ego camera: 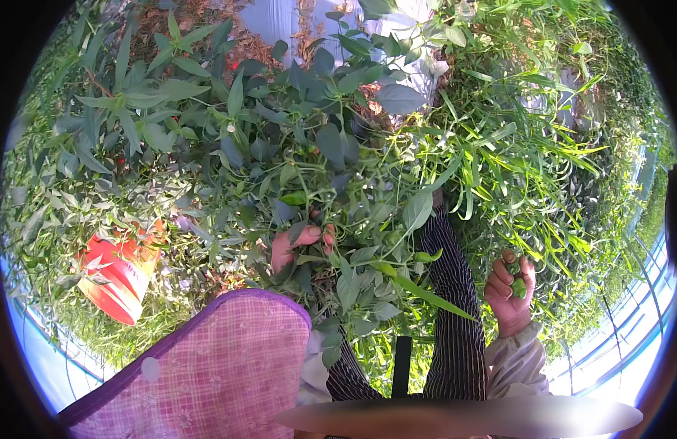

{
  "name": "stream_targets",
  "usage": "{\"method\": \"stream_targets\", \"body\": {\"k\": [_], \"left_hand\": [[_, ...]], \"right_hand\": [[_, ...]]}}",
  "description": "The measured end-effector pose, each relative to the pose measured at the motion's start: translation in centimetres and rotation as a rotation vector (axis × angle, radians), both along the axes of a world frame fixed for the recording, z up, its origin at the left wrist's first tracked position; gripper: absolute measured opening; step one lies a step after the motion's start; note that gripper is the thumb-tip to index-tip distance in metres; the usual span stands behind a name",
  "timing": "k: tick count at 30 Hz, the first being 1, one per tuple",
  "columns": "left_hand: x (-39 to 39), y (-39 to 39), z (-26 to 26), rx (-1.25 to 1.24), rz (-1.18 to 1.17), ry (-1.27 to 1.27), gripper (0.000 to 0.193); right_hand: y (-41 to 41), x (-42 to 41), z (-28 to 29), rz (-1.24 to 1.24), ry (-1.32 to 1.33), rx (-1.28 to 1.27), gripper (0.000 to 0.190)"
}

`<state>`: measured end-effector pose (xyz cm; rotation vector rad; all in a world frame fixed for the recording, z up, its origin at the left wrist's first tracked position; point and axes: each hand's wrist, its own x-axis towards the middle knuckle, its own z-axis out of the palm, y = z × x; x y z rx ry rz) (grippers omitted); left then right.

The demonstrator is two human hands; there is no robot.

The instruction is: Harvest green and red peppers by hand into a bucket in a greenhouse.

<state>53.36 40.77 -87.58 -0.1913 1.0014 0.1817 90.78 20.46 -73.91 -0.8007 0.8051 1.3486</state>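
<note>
My right hand (508, 291), at the right, is curled around green peppers (519, 288); at least two show between the fingers and thumb. My left hand (294, 247) reaches into a leafy pepper plant (346, 285). Its thumb and fingertips show beside thin stems, while leaves cover the rest, so what it grips cannot be made out. Just above that hand hangs a green pepper (293, 198). Another pale green pepper (429, 255) hangs to the right, near my striped trouser leg (453, 263).
An orange-red bucket (121, 280) lies tilted among leaves at the left. A pink checked cloth with purple edging (223, 356) blocks the lower left. Whitish ground sheeting (278, 22) with dry leaves lies at the top. Tall narrow grass (497, 153) grows at the right.
</note>
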Motion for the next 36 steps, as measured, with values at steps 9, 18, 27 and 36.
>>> {"method": "stream_targets", "body": {"k": [9,18,27,36], "left_hand": [[-3.2,-3.8,-4.7,0.035,-0.003,-0.080,0.055],[-4.1,-3.3,-4.2,-0.045,0.310,-0.409,0.048],[1.8,-1.6,3.5,0.131,0.261,-0.033,0.047],[1.3,-2.6,5.5,0.032,0.307,0.228,0.041]], "right_hand": [[14.7,-0.9,-5.4,0.502,-0.193,0.330,0.022],[28.8,-4.0,-15.2,0.824,-0.420,-0.249,0.031],[25.4,-16.1,-8.1,1.822,-2.013,0.523,0.016],[19.3,-22.2,-5.9,1.926,-2.420,0.060,0.021]]}}
